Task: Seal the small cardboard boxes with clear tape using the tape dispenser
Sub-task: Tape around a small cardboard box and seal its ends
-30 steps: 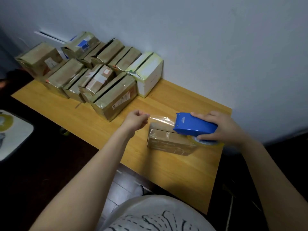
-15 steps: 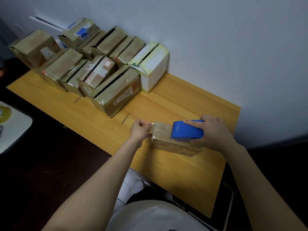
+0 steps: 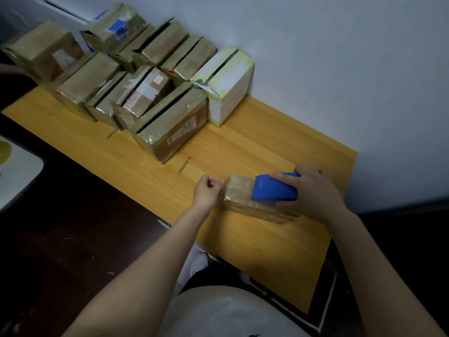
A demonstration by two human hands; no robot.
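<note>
Bare left hand (image 3: 207,190) and bare right hand (image 3: 313,193), bare forearms, white fabric shirt (image 3: 230,312) with small dark print (image 3: 254,335).

No word, number or brand can be read: all the print is too small and blurred. The front brown box (image 3: 179,110) has a white shipping label (image 3: 182,131) with dark and reddish marks on its side, and the box behind it (image 3: 132,109) has a white label (image 3: 143,90) and a small red-edged sticker (image 3: 157,79) on top. The big left box (image 3: 38,47) bears a pale label (image 3: 63,59) and the rear box (image 3: 104,32) a blue patch (image 3: 119,26), both illegible.
</note>
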